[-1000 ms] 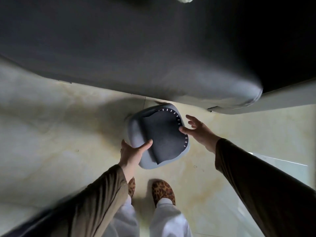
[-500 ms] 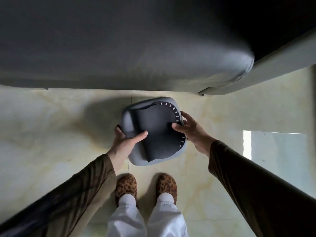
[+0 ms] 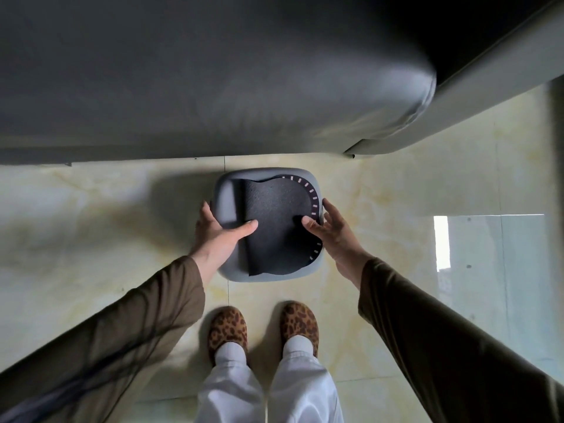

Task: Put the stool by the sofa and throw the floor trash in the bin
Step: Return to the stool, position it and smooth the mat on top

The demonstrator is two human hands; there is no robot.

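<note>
I note my left hand and right hand clamped on opposite edges of the grey square plastic stool, steadying it level just beside the dark grey upholstered sofa.

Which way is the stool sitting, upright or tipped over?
Upright: the stool shows its padded seat squarely from above, gripped by the left hand and right hand.
</note>
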